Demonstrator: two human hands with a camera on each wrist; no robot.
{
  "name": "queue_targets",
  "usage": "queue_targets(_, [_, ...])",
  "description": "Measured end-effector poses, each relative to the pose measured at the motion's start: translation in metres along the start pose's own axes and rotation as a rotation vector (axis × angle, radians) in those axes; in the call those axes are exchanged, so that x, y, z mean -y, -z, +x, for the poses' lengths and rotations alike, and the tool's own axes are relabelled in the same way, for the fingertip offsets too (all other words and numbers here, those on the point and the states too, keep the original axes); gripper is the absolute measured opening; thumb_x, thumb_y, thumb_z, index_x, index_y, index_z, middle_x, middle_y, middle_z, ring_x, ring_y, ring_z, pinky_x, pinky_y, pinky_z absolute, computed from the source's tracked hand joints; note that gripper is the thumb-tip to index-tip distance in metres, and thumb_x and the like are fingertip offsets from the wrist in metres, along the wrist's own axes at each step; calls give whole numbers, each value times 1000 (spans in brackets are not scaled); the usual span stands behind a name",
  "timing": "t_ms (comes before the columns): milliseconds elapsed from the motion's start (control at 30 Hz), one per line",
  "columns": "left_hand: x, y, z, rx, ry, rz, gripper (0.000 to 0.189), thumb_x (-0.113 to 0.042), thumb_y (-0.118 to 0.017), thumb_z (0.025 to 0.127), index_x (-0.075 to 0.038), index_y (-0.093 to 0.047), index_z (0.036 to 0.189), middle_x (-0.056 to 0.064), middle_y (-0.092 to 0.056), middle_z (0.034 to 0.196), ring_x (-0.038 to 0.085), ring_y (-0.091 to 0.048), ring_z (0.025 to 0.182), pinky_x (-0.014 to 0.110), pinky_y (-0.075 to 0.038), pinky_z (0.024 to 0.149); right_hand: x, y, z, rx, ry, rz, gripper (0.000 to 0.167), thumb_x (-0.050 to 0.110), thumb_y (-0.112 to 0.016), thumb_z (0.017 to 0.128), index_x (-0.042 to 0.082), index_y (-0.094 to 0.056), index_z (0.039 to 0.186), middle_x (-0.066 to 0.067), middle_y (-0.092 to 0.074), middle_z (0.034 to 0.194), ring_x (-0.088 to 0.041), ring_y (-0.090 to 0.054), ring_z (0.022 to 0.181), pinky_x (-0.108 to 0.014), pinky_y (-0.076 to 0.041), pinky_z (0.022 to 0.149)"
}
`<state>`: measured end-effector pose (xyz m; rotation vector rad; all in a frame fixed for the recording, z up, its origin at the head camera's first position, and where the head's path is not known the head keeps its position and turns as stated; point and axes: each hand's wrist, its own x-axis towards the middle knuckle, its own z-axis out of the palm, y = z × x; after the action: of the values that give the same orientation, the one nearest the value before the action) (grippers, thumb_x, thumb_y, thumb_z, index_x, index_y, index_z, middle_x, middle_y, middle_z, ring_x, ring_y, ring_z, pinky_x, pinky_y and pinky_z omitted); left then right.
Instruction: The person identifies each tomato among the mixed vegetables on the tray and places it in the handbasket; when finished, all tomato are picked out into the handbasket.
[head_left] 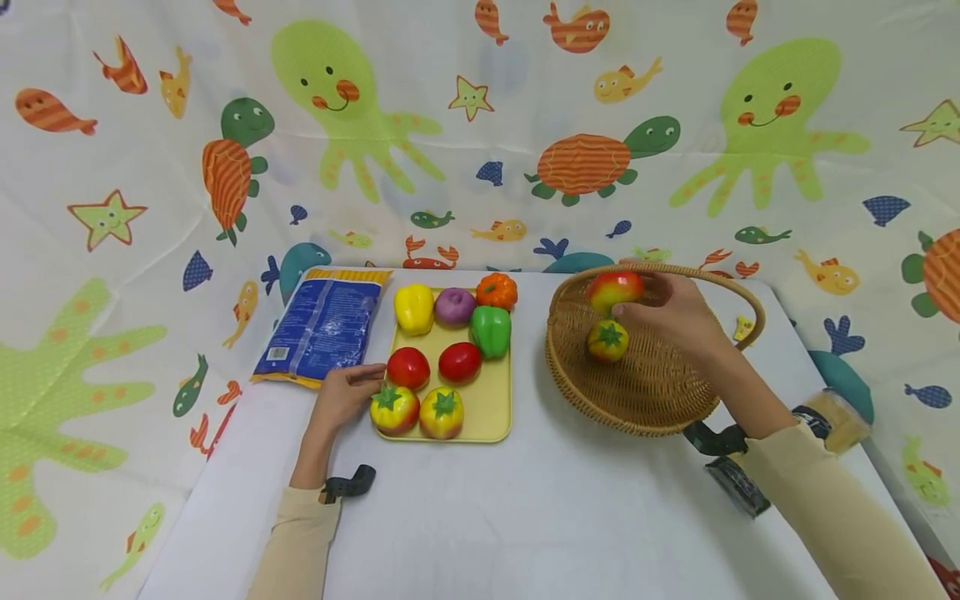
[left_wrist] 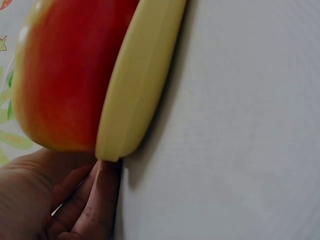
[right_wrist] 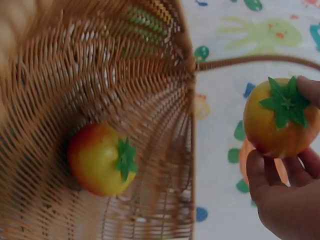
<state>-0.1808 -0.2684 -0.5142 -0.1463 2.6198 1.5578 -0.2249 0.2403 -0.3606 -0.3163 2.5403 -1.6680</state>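
My right hand (head_left: 671, 312) grips a red-and-yellow toy tomato (head_left: 615, 292) above the far left side of a wicker basket (head_left: 637, 408). In the right wrist view, thumb and fingers hold this tomato (right_wrist: 280, 120) around its sides, its green star-shaped leaf showing. A similar toy tomato (right_wrist: 97, 160) lies inside the basket. At the left edge of a yellow tray (head_left: 491, 408), my left hand (head_left: 345, 400) pinches the rim, beside a leafed tomato (head_left: 393, 410). The left wrist view has its fingers (left_wrist: 102, 200) right at the tray's rim, with the thumb tip hidden.
The tray also bears another leafed tomato (head_left: 441, 414), two red toy fruits (head_left: 408, 367), a yellow pepper (head_left: 414, 308), a purple onion (head_left: 454, 307), an orange pumpkin (head_left: 497, 292) and a green pepper (head_left: 491, 331). Left of it lies a blue packet (head_left: 322, 325). The basket handle (head_left: 753, 312) leans right.
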Motion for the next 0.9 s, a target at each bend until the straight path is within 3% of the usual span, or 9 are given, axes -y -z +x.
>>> queue_targets(167, [-1,0,-1,0,-8,-5,34,-14,-68,93,-2,-68,125,15,-70,113,28,-67,103,33,-55,87,-8,8,16,-12,-11,77,62,25,-76,89,23,-50,144,-3,-48,138,-22,-52,116,-22,-51,86])
queue_targets(433, [1,-1,-1,-6,-17,-5,33,-13,-68,92,-2,-68,124,15,-70,113,28,-68,102,33,-55,87,-6,11,30,16,-49,64,60,21,-74,91,10,-47,143,-6,-43,136,-24,-50,111,-25,-47,85])
queue_targets(667, [2,-2,-2,-6,-13,3,33,-13,-68,93,-2,-69,124,15,-70,113,28,-68,102,36,-55,89,-39,13,51,34,-124,32,57,25,-74,91,13,-49,141,-12,-51,134,-26,-49,118,-44,-39,100])
queue_targets(900, [1,-1,-2,-8,-12,-1,33,-13,-68,92,-2,-69,124,15,-70,113,28,-68,101,34,-55,88,-52,9,53,54,-136,66,58,20,-72,93,5,-47,143,-17,-47,140,-27,-48,120,-40,-43,99])
